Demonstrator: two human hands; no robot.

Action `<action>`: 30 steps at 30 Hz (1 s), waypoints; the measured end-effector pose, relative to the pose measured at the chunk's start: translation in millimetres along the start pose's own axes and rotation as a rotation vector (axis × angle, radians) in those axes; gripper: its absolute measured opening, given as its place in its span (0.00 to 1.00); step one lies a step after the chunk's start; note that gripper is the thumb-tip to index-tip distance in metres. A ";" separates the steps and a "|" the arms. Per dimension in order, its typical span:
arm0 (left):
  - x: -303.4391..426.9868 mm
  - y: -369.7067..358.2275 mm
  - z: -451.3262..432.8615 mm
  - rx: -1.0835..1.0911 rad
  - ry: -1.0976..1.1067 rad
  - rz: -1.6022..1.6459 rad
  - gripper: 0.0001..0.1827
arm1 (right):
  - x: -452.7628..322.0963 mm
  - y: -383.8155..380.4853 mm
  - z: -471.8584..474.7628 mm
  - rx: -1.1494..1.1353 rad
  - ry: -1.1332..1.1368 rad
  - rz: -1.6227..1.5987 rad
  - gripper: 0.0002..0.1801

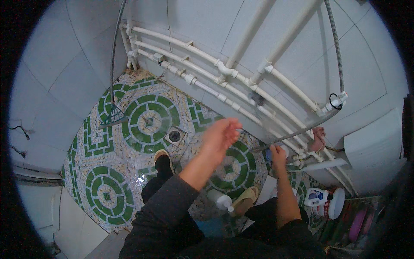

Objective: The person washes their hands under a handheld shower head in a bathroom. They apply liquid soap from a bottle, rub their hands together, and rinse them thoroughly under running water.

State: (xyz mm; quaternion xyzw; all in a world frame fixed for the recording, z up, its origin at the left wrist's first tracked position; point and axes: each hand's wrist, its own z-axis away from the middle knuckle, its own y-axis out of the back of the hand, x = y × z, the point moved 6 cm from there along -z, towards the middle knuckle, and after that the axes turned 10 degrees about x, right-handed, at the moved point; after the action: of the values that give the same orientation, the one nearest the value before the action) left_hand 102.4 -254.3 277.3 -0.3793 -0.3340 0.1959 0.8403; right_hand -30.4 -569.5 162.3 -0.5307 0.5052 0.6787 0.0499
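Observation:
My left hand, slightly blurred, is raised over the tiled floor with its fingers loosely curled and nothing visible in them. To its right, my right hand has bent fingers close to a grey flexible hose. Whether the fingers grip the hose is unclear. A blue and white object, partly hidden, shows behind this hand. The hose slopes down from a white valve on the wall. White pipes run along the wall beyond both hands, and a dark blurred patch shows against them.
A floor drain lies ahead of my shoe. Against the left wall leans a green broom-like tool. A white pump bottle stands between my feet. Pinkish cloth hangs on the pipes. White containers are at right. The floor looks wet.

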 end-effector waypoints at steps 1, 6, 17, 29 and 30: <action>-0.7 -0.2 1.7 0.003 0.003 -0.006 0.13 | -9.2 5.4 4.2 0.018 0.052 0.050 0.16; -17.5 -6.0 -3.2 -0.024 0.049 -0.027 0.14 | -68.7 -29.4 -7.4 -0.014 0.158 0.300 0.21; -25.0 -6.9 -9.8 -0.037 0.044 -0.091 0.14 | 24.5 68.0 7.4 0.075 0.024 0.367 0.21; -10.3 2.8 -7.0 0.019 0.030 -0.019 0.12 | -93.9 -13.6 -23.2 -0.057 0.195 0.335 0.22; -14.5 -1.5 -9.1 0.002 0.047 0.002 0.12 | -60.4 15.0 -25.2 -0.025 0.229 0.347 0.22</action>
State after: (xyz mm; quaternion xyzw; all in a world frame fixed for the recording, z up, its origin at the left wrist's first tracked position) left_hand 98.8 -268.3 268.0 -0.3834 -0.3138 0.1883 0.8480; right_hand 3.5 -567.1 220.2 -0.5102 0.5828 0.6186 -0.1321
